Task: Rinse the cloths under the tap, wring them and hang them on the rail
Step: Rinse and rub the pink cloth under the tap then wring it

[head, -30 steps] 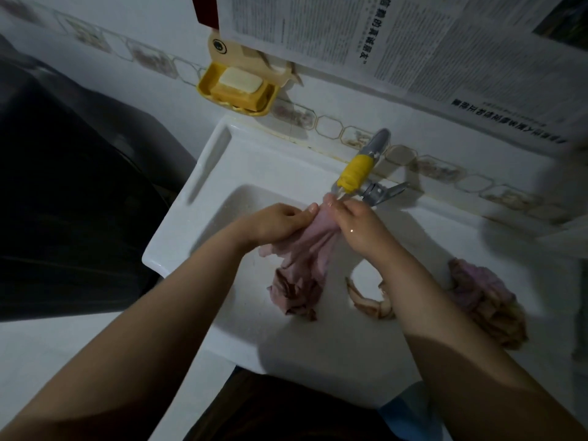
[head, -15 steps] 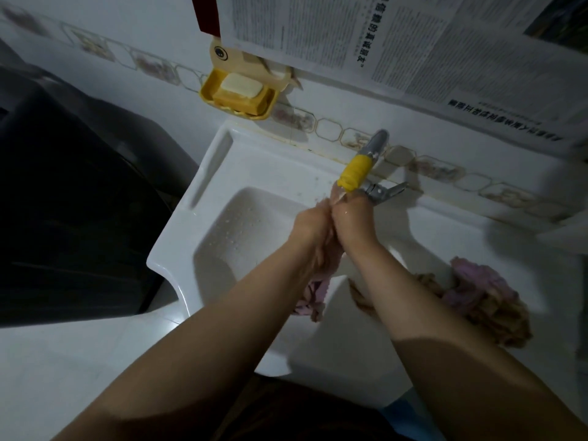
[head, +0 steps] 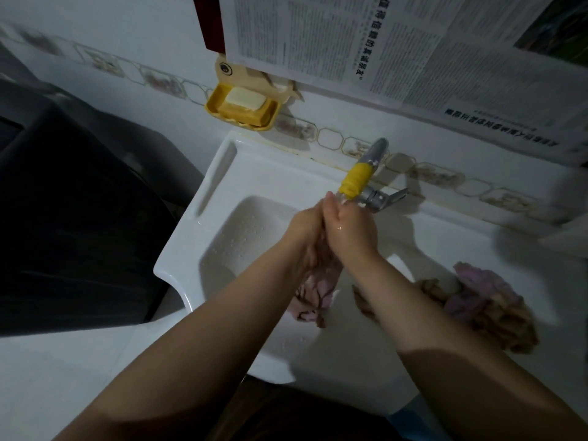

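Note:
A pink cloth (head: 313, 296) hangs down into the white sink (head: 203, 198) from between my two hands. My left hand (head: 307, 229) and my right hand (head: 350, 230) are pressed together around its upper part, just under the tap (head: 361, 176) with the yellow sleeve. The lower end of the cloth dangles bunched over the basin. A second heap of pink and tan cloth (head: 486, 307) lies on the sink's right ledge. No rail is in view.
A yellow soap dish (head: 243, 108) with a white bar hangs on the wall above the sink's left corner. Newspaper sheets (head: 413, 49) cover the wall above. A dark bulky object (head: 73, 211) stands left of the sink. The tap's metal handle (head: 386, 197) points right.
My hands have come together around the pink cloth, which was spread between them before. The cloth now hangs as a narrower bunch.

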Motion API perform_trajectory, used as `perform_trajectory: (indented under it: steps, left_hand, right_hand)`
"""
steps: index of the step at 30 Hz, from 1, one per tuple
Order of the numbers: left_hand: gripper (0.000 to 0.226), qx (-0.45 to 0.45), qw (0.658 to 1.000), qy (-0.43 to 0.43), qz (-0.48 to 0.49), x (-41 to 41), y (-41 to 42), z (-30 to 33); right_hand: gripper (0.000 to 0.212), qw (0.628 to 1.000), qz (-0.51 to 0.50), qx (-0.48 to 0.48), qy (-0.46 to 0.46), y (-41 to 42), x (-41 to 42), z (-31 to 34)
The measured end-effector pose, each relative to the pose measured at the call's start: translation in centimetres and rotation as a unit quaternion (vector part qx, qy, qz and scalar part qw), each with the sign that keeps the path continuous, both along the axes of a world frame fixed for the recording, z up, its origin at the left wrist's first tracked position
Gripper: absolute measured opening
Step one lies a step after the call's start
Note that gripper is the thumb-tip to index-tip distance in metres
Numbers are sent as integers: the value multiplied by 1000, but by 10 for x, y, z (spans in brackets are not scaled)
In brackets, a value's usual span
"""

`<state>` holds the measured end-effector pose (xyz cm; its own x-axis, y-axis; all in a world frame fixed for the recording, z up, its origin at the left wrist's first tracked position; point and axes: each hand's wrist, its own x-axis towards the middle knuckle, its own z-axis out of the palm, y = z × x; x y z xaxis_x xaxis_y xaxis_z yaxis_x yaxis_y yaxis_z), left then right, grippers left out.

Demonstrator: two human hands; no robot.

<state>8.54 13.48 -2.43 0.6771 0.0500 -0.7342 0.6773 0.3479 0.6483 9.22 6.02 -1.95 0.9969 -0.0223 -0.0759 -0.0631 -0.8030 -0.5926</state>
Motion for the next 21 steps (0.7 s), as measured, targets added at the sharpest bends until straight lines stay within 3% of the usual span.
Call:
perform_trajectory:
  steps: [2,5,7,10,12,14,16,17,19,21]
  left_hand:
    - [45,42,997,-18,-65,-2,-4,-1]
    - [53,145,977,-78,-139,4,6,2]
    - [46,194,958,-110,-180,12,24,6]
    - [36,247,910,-153,-295,19,48,5]
    - [40,292,875,-177,-343,22,58,3]
    - [48,314,858,-180,-365,23,64,2]
    - [56,281,868,-174,-370,18,67,-5]
    - [59,239,890,-170,-348,14,67,-9]
    - [60,145,944,-163,-247,6,62,-18]
    - [57,134,974,-117,-140,5,47,-20]
  right_hand:
    - [33,995,-47,17,91,-15,22,-7]
    - [29,975,-51,160,143,-19,27,-10]
    - [41,963,6,192,190,-19,21,-6]
    - [70,948,131,116,266,-29,16,-1]
    - [47,953,152,123,231,-36,17,-4]
    - [18,956,103,202,184,-41,19,-3]
    - [12,943,13,291,160,-42,21,-3]
    - [12,935,-32,320,148,-44,24,-4]
    - [11,910,-122,371,138,-41,27,-1]
    - [13,902,-148,386,128,-31,23,-1]
